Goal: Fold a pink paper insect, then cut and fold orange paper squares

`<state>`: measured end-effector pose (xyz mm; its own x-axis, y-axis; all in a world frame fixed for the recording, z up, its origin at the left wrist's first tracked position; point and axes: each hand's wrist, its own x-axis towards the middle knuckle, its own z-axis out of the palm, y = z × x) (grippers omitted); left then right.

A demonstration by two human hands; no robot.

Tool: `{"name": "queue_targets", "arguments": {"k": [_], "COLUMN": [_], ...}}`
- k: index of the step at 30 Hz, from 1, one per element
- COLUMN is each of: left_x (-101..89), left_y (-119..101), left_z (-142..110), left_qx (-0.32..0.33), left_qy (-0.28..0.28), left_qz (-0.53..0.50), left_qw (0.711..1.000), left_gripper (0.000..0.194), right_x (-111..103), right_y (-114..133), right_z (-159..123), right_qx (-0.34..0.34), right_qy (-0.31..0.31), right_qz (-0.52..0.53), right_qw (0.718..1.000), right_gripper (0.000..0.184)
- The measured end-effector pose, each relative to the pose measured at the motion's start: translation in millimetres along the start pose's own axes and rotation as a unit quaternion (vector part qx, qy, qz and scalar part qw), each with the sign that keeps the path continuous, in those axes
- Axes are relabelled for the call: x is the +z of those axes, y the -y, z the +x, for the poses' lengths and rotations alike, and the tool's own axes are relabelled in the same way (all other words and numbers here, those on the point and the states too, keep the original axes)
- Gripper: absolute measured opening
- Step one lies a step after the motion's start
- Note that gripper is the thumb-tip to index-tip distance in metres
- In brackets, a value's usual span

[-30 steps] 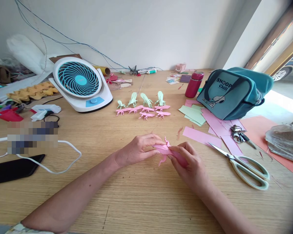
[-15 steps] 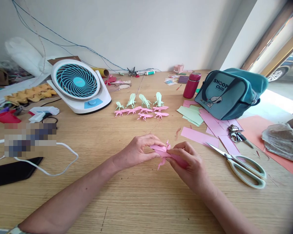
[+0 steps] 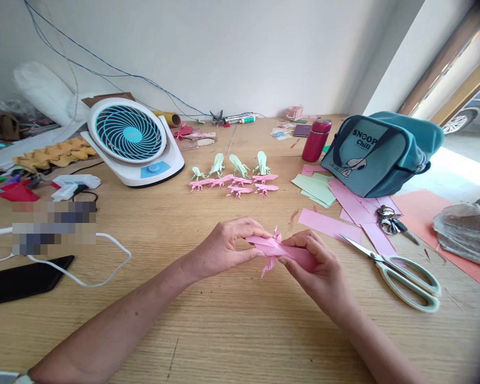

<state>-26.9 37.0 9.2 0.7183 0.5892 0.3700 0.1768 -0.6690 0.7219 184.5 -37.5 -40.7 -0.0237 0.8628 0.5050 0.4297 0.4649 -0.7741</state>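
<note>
A pink folded-paper insect [image 3: 272,247] is held between my two hands above the table [image 3: 208,330]. My left hand [image 3: 230,246] pinches its left end between thumb and fingers. At the other end, the thumb and fingers of my right hand [image 3: 318,264] grip the long pink body. Thin folded legs stick out on the far and near sides. Beyond my hands stand several pink paper insects [image 3: 240,190] in two rows. Behind them are several pale green paper insects [image 3: 239,166].
Scissors [image 3: 408,277] lie at my right, near keys [image 3: 390,218] and pink paper strips [image 3: 331,225]. Green paper sheets [image 3: 315,188] lie by a red bottle [image 3: 317,140] and a teal bag [image 3: 368,154]. A fan [image 3: 134,141] and a white cable [image 3: 120,248] are left.
My right hand's fingers have slid back from the insect's middle and spread along its body, exposing more of the centre. My left hand keeps its pinch. The view has shifted slightly.
</note>
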Motion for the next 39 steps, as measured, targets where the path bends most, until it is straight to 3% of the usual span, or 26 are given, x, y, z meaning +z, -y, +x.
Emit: {"name": "queue_targets", "arguments": {"k": [8, 17, 22, 26, 30, 39], "left_x": [5.1, 11.3, 13.4, 8.8, 6.5, 4.6], "left_y": [-3, -7, -8, -7, -6, -1], "left_z": [1, 1, 0, 1, 0, -2], "left_qx": [0.015, 0.010, 0.024, 0.029, 0.048, 0.070], "left_qy": [-0.012, -0.026, -0.021, -0.023, -0.023, -0.006], "left_qz": [0.016, 0.037, 0.043, 0.045, 0.045, 0.038], "left_qw": [1.000, 0.999, 0.999, 0.998, 0.998, 0.997], "left_gripper": [0.023, 0.019, 0.019, 0.018, 0.022, 0.025], "right_x": [2, 7, 3, -5, -6, -5], "right_y": [-2, 1, 1, 0, -4, -3], "right_z": [-1, -5, -4, 0, 2, 3], "right_qx": [0.041, -0.017, -0.032, 0.057, 0.175, 0.219], "right_qy": [-0.006, -0.041, -0.008, 0.017, 0.026, 0.054], "right_qz": [0.006, -0.074, -0.061, 0.032, 0.140, 0.230], "right_qw": [0.999, 0.996, 0.998, 0.998, 0.974, 0.947], "right_gripper": [0.009, 0.010, 0.013, 0.017, 0.025, 0.029]}}
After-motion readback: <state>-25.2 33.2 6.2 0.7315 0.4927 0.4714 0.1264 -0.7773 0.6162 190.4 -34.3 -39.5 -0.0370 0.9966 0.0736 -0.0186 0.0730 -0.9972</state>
